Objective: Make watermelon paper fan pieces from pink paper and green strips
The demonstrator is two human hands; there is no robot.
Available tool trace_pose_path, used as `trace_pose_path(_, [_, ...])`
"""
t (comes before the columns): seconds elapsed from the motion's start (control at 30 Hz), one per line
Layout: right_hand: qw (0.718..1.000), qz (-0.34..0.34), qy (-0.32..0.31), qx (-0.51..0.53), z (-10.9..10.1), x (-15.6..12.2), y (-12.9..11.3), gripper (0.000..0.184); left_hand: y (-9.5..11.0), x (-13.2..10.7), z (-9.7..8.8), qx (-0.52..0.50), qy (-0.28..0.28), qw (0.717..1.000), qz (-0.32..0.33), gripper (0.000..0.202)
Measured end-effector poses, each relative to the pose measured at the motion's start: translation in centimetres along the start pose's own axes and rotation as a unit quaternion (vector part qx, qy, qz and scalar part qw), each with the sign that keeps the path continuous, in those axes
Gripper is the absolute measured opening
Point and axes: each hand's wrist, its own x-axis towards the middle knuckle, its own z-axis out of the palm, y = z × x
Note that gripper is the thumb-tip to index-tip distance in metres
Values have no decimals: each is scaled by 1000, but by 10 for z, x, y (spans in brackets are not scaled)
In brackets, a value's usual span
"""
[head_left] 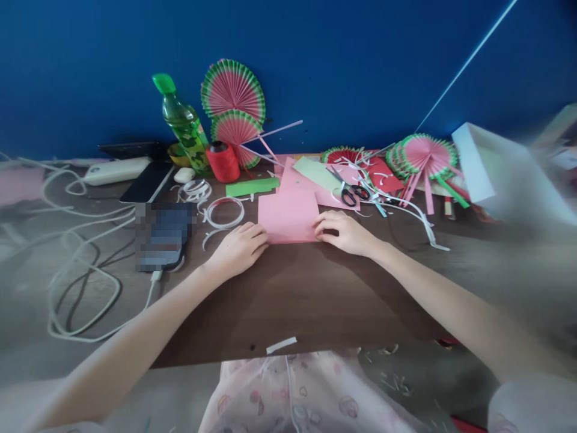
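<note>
A sheet of pink paper (288,215), apparently folded or stacked along its near edge, lies on the brown table in front of me. At its lower left corner, my left hand (243,248) has its fingers curled on the edge. The lower right corner sits between the thumb and fingers of my right hand (345,231). More pink paper (311,174) and a pale green sheet (318,173) lie behind it. Black-handled scissors (354,193) rest on those sheets, to the right. Left of the paper is a green strip (252,186).
A green-capped bottle (180,123), red thread spool (223,162) and pleated paper fans (234,96) stand by the blue wall. More fans (424,157) and a white box (478,162) are right. Tape rolls (224,212), a phone (164,237) and cables (85,337) lie left.
</note>
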Motion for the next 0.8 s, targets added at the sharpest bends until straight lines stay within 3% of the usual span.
trace_pose_path(0.33, [998, -34, -25, -45, -3, -6, -3, 6, -1, 1, 0, 79, 31, 996, 32, 22])
trace_pose_path(0.5, [993, -49, -29, -100, -3, -2, -7, 11, -1, 5, -2, 30, 41, 999, -4, 22])
trace_pose_path(0.67, [997, 64, 42, 21, -17, 7, -16, 7, -2, 14, -14, -141, 75, 981, -113, 17])
trace_pose_path(0.8, [979, 111, 105, 133, -39, 20, -27, 11, -5, 27, -39, -198, 127, 959, -159, 14])
